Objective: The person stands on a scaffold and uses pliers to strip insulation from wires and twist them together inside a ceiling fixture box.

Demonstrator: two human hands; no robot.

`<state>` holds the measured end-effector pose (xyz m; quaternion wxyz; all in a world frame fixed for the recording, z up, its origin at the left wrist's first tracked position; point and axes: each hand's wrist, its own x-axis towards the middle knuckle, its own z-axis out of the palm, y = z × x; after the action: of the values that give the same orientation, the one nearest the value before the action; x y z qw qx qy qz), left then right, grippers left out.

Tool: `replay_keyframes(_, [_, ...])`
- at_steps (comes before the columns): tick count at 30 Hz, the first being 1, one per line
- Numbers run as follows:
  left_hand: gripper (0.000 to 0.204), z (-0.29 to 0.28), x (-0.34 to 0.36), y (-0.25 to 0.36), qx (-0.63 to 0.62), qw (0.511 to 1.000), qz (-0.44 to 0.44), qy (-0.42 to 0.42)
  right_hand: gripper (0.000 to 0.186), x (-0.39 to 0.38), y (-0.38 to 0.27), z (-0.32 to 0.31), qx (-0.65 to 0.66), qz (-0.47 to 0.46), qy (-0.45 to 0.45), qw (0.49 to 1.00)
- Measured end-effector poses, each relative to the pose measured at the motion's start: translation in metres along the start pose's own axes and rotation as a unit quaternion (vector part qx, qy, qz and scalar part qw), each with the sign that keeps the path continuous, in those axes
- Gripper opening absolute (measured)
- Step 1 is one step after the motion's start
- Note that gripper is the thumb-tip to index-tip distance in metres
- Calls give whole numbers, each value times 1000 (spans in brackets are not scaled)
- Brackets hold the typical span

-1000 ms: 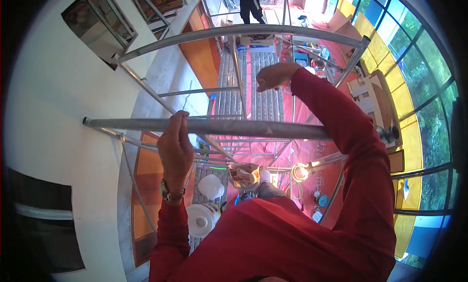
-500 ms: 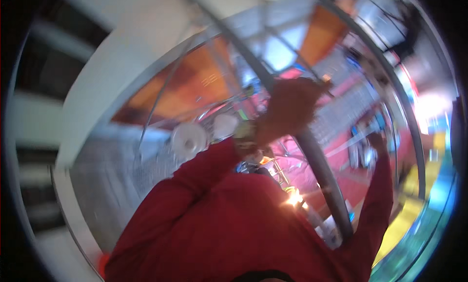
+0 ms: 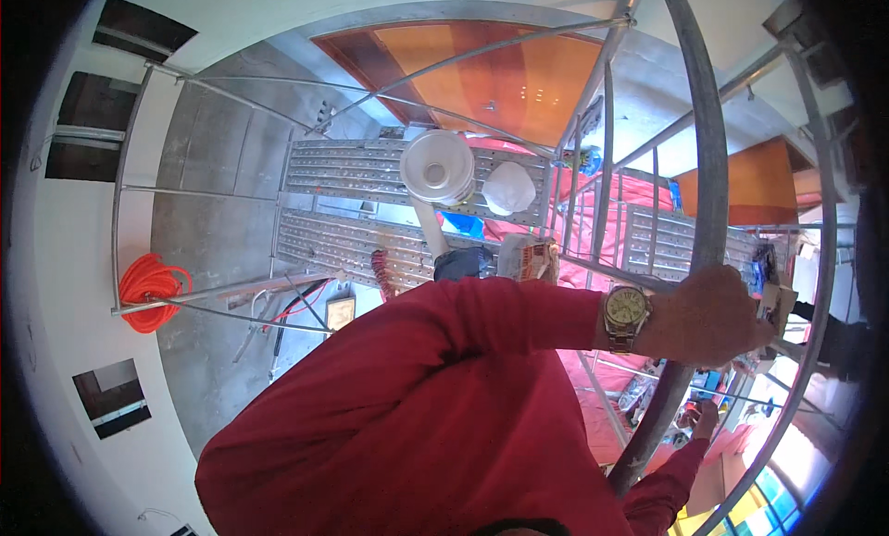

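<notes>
My left hand [image 3: 704, 318], with a wristwatch [image 3: 625, 312] on its wrist, reaches across to the right. It is closed around a thick grey scaffold pole [image 3: 706, 193], which runs behind it. Close to its fingertips is a small beige piece [image 3: 778, 309]; whether the fingers touch it I cannot tell. My right hand [image 3: 706, 417] is lower down at the right, small in the picture. Its fingers are too small to make out, and a small dark and red item [image 3: 687, 414] lies beside it. Both arms wear red sleeves.
Perforated metal planks [image 3: 343, 170] carry a white bucket [image 3: 436, 170] and a white rounded object [image 3: 508, 189]. A printed bag [image 3: 530, 258] is nearby. An orange hose coil [image 3: 153, 293] hangs at the left. Thin scaffold braces [image 3: 500, 47] cross in front of orange panels [image 3: 463, 73].
The view has swung and come into focus. My left hand now appears farther right and lower, at the pole; the bucket and planks appear higher and further right.
</notes>
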<state>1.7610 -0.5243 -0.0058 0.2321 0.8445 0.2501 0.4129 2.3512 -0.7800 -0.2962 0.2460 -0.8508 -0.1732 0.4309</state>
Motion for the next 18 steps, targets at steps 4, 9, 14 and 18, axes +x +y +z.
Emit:
replay_keyframes(4, [18,5,-1,-1,8,1000,8,-25,28,17,-3,-4,9,-60,30,998])
replay_keyframes(9, [19,-4,1,0,40,999,19,-20,32,56,-28,-9,-3,-37,33,999])
replay_keyframes(14, [19,0,3,-2,40,997,1,-61,30,98,-27,7,-26,-66,-1,997])
replay_keyframes(18, [20,-3,10,4,28,991,8,-128,24,106,30,-5,66,-77,17,995])
